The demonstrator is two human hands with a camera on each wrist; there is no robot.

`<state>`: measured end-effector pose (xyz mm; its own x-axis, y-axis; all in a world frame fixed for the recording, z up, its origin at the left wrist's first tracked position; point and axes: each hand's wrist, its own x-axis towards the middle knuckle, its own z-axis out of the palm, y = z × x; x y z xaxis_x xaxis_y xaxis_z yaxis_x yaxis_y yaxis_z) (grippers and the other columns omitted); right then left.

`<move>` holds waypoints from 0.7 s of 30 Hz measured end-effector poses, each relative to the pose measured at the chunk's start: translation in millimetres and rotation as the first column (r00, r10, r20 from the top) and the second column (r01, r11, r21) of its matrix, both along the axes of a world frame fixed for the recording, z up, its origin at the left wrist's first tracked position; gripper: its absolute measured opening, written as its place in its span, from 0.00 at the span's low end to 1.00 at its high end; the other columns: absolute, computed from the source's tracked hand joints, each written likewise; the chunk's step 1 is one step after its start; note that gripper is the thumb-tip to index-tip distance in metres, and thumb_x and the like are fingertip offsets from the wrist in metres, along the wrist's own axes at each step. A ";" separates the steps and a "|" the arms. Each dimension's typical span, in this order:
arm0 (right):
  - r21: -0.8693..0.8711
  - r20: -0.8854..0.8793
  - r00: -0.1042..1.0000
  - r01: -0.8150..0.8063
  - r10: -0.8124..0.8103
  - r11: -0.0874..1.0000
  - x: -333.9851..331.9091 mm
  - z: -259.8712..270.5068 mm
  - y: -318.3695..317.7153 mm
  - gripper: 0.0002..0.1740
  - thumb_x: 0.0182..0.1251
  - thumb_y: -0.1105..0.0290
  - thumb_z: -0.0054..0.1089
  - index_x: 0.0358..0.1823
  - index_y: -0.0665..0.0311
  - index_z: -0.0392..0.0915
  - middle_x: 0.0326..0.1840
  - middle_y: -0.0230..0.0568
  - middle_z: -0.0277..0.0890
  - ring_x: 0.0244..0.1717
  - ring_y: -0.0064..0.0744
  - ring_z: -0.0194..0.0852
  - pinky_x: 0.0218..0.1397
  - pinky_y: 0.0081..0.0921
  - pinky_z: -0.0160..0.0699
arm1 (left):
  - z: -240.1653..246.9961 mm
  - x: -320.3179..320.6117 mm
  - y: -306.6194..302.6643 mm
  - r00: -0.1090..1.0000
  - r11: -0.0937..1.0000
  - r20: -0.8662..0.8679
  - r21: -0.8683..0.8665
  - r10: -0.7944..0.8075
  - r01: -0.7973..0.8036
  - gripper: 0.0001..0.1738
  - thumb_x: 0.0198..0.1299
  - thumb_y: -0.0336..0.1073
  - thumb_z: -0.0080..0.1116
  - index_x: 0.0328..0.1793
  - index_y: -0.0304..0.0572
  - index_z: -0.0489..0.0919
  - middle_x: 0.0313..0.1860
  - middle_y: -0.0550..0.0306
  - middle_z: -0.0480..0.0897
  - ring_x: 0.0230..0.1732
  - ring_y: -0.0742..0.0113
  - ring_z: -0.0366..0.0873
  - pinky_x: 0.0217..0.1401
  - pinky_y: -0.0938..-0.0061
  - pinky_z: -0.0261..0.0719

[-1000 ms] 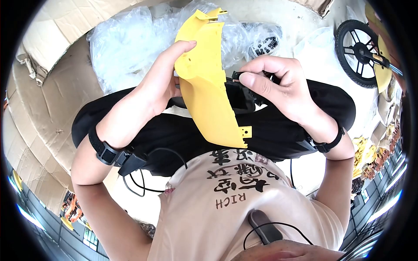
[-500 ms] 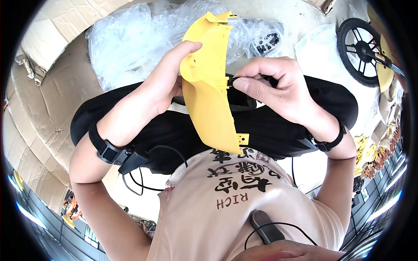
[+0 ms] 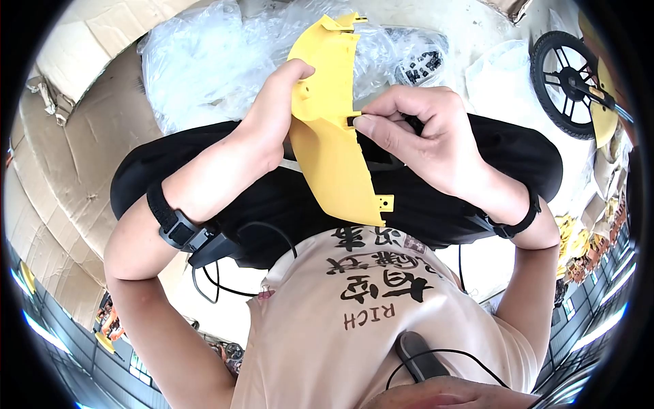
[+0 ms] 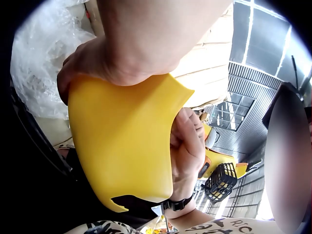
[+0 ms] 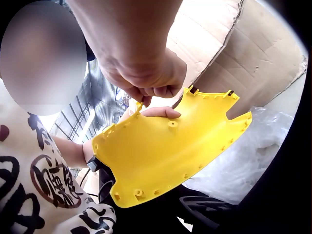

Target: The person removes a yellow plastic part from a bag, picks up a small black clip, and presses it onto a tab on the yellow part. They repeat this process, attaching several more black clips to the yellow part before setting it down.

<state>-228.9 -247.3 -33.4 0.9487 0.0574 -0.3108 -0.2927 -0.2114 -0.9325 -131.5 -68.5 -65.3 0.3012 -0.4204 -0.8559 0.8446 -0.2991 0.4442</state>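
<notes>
A curved yellow plastic panel (image 3: 327,146) stands nearly upright above the person's lap. My left hand (image 3: 272,102) grips its left side, thumb on the outer face. At the right edge, my right hand (image 3: 426,129) pinches a small black clip (image 3: 351,121) between thumb and forefinger, right at the rim. More black bits (image 3: 413,123) show under that hand's curled fingers. In the right wrist view the panel's inner face has small posts and slots, and dark clips (image 5: 193,89) sit on its upper end. My left fingers (image 5: 161,112) reach over the inner face there.
Clear plastic bags (image 3: 191,68) lie beyond the knees, one holding several black clips (image 3: 419,67). Cardboard (image 3: 88,177) covers the floor at left. A black spoked wheel (image 3: 562,78) stands at the right. Cables hang from the wrist cameras.
The right hand has brought the black clip left, from slightly off the panel to its right edge. The panel has shifted a little to the right, with the left hand still gripping it.
</notes>
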 end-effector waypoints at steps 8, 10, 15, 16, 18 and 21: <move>0.006 -0.032 0.999 -0.001 0.001 1.000 2.5 -1.4 9.0 0.05 0.66 0.74 0.65 0.36 0.71 0.83 0.18 0.31 0.73 0.19 0.13 0.63 0.22 0.18 0.62 | 2.2 -3.2 -0.5 0.998 0.999 -0.036 0.030 0.042 -0.041 0.30 0.66 0.54 0.40 0.62 0.36 0.73 0.53 0.48 0.80 0.55 0.59 0.77 0.61 0.59 0.71; 0.022 -0.026 1.000 0.017 -0.016 1.000 0.3 -4.9 11.6 0.05 0.66 0.75 0.65 0.35 0.71 0.83 0.18 0.31 0.74 0.19 0.13 0.63 0.22 0.18 0.62 | 2.9 -2.7 -0.7 0.997 0.998 -0.066 0.051 0.028 -0.025 0.31 0.66 0.53 0.39 0.62 0.36 0.73 0.54 0.48 0.80 0.55 0.58 0.78 0.59 0.58 0.73; 0.116 -0.057 0.998 -0.017 0.024 0.993 4.2 -2.6 3.1 0.08 0.69 0.74 0.63 0.44 0.72 0.84 0.26 0.34 0.79 0.27 0.11 0.69 0.28 0.17 0.66 | 5.9 0.3 -0.2 0.998 0.997 -0.064 0.072 -0.012 0.016 0.32 0.66 0.54 0.40 0.63 0.35 0.73 0.54 0.47 0.80 0.55 0.58 0.79 0.57 0.58 0.75; 0.112 -0.055 0.998 -0.019 0.026 0.993 5.2 -2.1 -0.2 0.08 0.69 0.74 0.63 0.44 0.72 0.84 0.26 0.34 0.79 0.27 0.11 0.69 0.28 0.17 0.66 | 5.4 3.6 1.1 0.996 0.996 -0.064 0.058 -0.061 0.064 0.32 0.66 0.54 0.40 0.64 0.35 0.73 0.54 0.48 0.81 0.54 0.58 0.80 0.56 0.59 0.77; 0.371 -0.201 0.979 0.101 -0.026 0.923 6.3 -3.0 -7.9 0.14 0.73 0.70 0.58 0.51 0.73 0.83 0.28 0.30 0.76 0.31 0.10 0.66 0.32 0.15 0.63 | 1.1 9.6 5.0 0.997 0.998 -0.056 0.018 -0.056 0.057 0.32 0.65 0.54 0.41 0.64 0.35 0.73 0.53 0.48 0.81 0.53 0.59 0.81 0.55 0.60 0.78; 0.645 -0.272 0.962 0.183 0.000 0.742 4.7 -8.6 -23.7 0.24 0.76 0.70 0.43 0.66 0.79 0.70 0.28 0.26 0.61 0.28 0.16 0.48 0.33 0.14 0.53 | -1.2 13.5 11.1 0.998 1.000 -0.052 -0.022 -0.022 0.021 0.33 0.65 0.55 0.42 0.64 0.35 0.73 0.53 0.49 0.82 0.51 0.60 0.83 0.52 0.63 0.81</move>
<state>-224.1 -271.0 -42.0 0.8606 0.2509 -0.4432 -0.5086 0.4685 -0.7224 -118.0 -57.4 -66.5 0.2467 -0.4451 -0.8608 0.8604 -0.3081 0.4059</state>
